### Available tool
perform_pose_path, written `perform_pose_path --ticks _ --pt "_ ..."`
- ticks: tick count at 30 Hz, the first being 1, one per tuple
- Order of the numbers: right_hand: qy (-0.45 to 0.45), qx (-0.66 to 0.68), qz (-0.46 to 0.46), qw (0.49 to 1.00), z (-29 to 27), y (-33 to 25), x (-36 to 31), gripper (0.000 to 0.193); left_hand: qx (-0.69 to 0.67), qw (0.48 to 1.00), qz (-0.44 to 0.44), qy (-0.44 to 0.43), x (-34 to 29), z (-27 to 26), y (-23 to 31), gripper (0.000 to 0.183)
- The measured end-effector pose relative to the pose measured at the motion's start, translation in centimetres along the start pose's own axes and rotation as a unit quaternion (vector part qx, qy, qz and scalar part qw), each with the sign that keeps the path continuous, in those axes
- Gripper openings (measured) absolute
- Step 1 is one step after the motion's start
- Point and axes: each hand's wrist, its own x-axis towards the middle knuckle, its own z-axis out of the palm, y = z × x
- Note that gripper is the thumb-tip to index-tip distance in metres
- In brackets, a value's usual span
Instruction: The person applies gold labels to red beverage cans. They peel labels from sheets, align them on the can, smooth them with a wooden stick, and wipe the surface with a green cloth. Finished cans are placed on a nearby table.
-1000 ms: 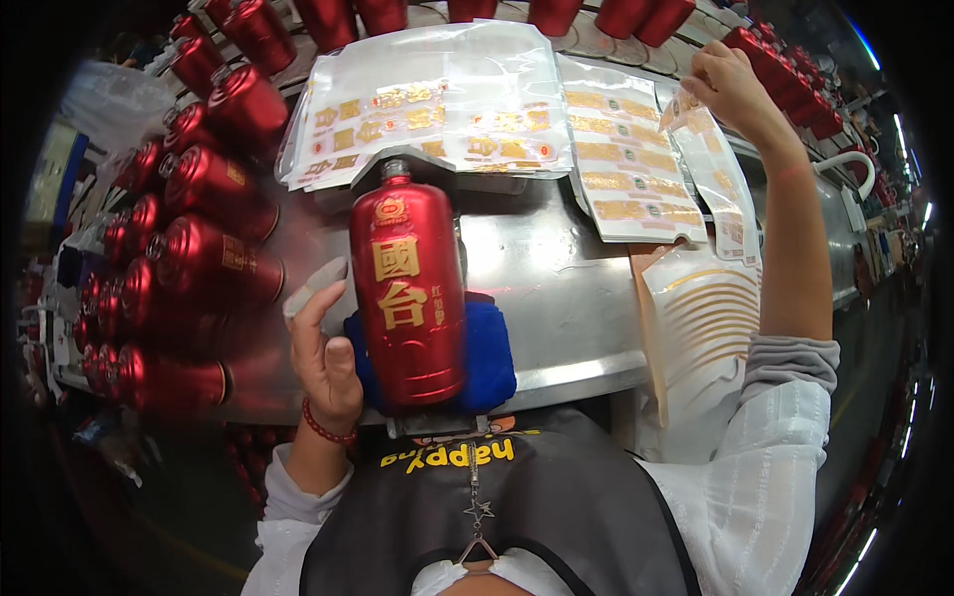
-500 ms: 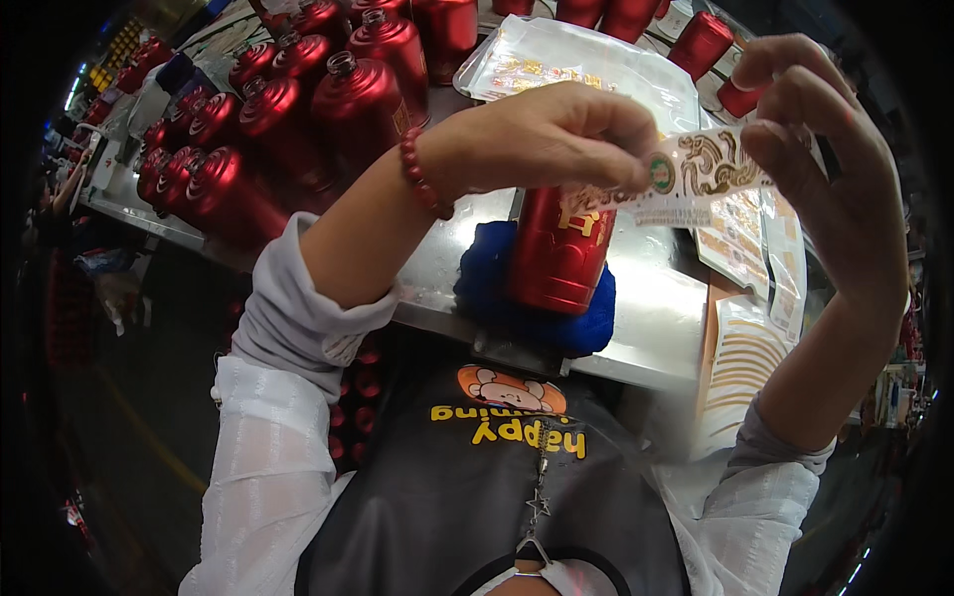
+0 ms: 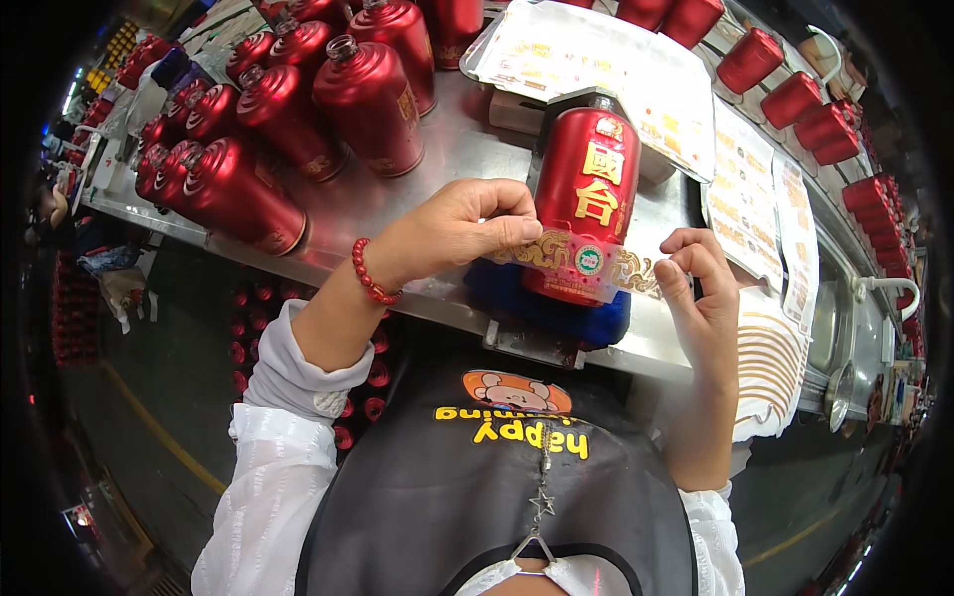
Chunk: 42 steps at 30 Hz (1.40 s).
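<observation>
A red bottle [image 3: 561, 189] with raised gold lettering lies tilted on a blue cloth [image 3: 601, 330] at the table's front edge, its neck pointing away from me. Across its lower part stretches a clear decal strip [image 3: 590, 260] with gold dragon patterns and a green round emblem. My left hand [image 3: 477, 223] pinches the strip's left end between thumb and fingers. At the other end, my right hand [image 3: 704, 283] grips the strip with thumb and forefinger, close to the bottle's right side. Whether the strip touches the bottle all along its length, I cannot tell.
Several red bottles [image 3: 373, 109] stand on the metal table [image 3: 437, 149] to the left. Decal sheets [image 3: 586, 50] lie behind the bottle, and more sheets [image 3: 765, 199] are on the right. Farther right, red bottles [image 3: 795, 99] line a conveyor beside a metal basin [image 3: 830, 298].
Both hands have come down and toward me, carrying the decal strip from above the bottle to across its lower front. The bottle's gold lettering is now uncovered.
</observation>
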Motion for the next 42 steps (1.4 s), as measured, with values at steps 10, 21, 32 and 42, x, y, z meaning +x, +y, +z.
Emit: perform_pose_path --ticks 10,21,32,42 --pt "0.012 0.028 -0.013 0.999 1.2 0.9 0.2 0.025 -0.012 1.0 0.015 0.013 0.1 -0.2 -0.8 0.022" --pt "0.004 0.037 0.005 0.999 1.1 1.0 0.3 0.026 -0.021 1.0 0.017 0.007 0.4 -0.4 -1.1 0.022" --pt "0.0 0.035 0.016 0.999 1.3 1.1 0.4 0.028 -0.011 1.0 0.018 0.008 0.6 -0.3 -0.9 0.022" --pt "-0.008 0.036 0.008 0.999 1.7 2.0 0.5 0.028 -0.014 1.0 0.015 0.008 0.8 -0.5 -1.2 0.02"
